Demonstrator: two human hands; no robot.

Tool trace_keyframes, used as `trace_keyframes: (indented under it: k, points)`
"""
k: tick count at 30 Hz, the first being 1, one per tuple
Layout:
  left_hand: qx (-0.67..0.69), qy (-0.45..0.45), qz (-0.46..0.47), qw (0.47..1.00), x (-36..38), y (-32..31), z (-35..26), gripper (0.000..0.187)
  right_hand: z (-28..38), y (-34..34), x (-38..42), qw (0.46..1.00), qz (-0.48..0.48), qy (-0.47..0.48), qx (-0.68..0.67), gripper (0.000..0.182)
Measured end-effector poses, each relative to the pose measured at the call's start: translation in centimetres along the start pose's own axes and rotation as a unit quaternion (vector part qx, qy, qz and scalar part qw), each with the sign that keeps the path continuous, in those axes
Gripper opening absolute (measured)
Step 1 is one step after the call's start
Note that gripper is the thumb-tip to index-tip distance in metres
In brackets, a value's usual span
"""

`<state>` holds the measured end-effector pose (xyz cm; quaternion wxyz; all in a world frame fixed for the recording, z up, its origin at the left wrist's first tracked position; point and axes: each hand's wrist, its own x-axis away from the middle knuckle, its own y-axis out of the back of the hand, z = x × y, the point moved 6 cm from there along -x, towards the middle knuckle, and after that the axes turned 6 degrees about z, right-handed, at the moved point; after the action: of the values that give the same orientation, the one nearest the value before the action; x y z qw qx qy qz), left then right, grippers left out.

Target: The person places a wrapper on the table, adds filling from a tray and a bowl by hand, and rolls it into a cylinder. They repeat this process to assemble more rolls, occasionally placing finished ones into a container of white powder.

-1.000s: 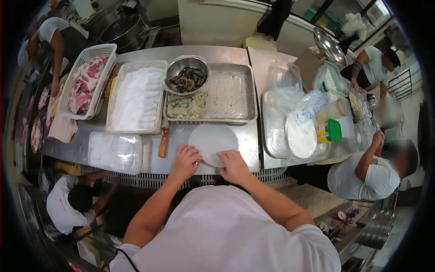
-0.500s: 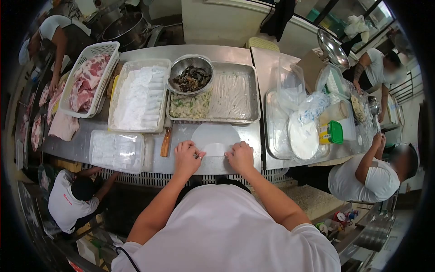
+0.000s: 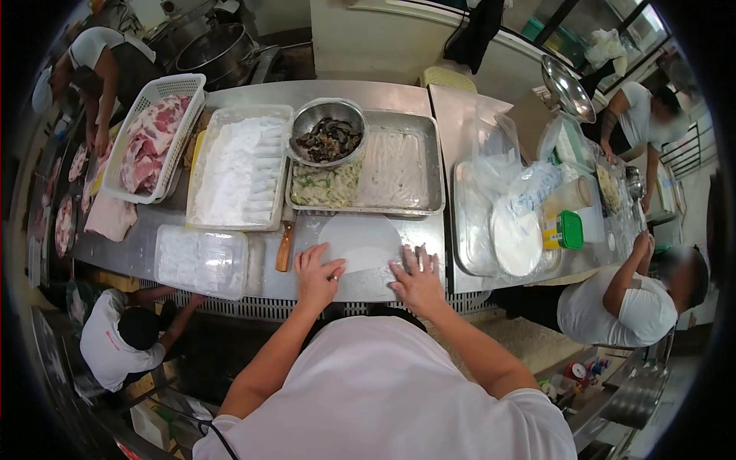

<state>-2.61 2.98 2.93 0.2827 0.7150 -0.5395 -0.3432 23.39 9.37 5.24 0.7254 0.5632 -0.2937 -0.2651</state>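
Note:
A thin, round, translucent white wrapper lies on the steel table in front of me. At its lower left edge is my left hand, thumb and fingers apart, fingertips touching or very near the wrapper. My right hand rests with fingers spread at the lower right, beside the wrapper's edge. I see nothing held in either hand. Left of my left hand is a knife with a wooden handle, its blade partly hidden by the trays. Just beyond the wrapper stands a metal tray with pale filling and a greenish mix.
A steel bowl of dark pieces sits on the tray. White rolls fill a plastic tub; nearby are a lidded box and a basket of meat. Stacked round wrappers and a green-lidded tub stand right. Co-workers surround the table.
The fingers that pinched the wrapper's folded near edge have opened. My right hand has spread out and shifted slightly right and down, and the wrapper's near edge lies flatter.

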Motion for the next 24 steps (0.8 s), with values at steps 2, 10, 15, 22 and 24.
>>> trace_keyframes:
  k: [2, 10, 15, 22, 24]
  points:
    - [-0.026, -0.001, 0.035, 0.999, 0.3, -0.9, 0.4, 0.021, -2.7, -0.6, 0.6, 0.998, -0.037, -0.021, -0.035, 0.053]
    - [-0.007, 0.028, 0.025, 0.999, -0.1, -1.1, -0.1, 0.029, -7.6, 6.6, -12.2, 0.902, -0.133, -0.082, -0.402, 0.049]
    - [-0.031, 0.01, 0.015, 0.999, 0.1, -1.3, 0.0, 0.034, -11.5, 5.3, -24.9, 0.853, -0.057, -0.1, -0.509, 0.057]
    - [-0.041, 0.01, -0.005, 0.999, 0.1, -1.2, -0.1, 0.03, -13.1, 4.0, -38.0, 0.844, -0.057, -0.07, -0.528, 0.055]
    - [-0.046, 0.014, -0.004, 0.999, -0.1, -1.2, -0.1, 0.029, -12.9, 2.6, -40.9, 0.869, -0.053, -0.05, -0.489, 0.049]
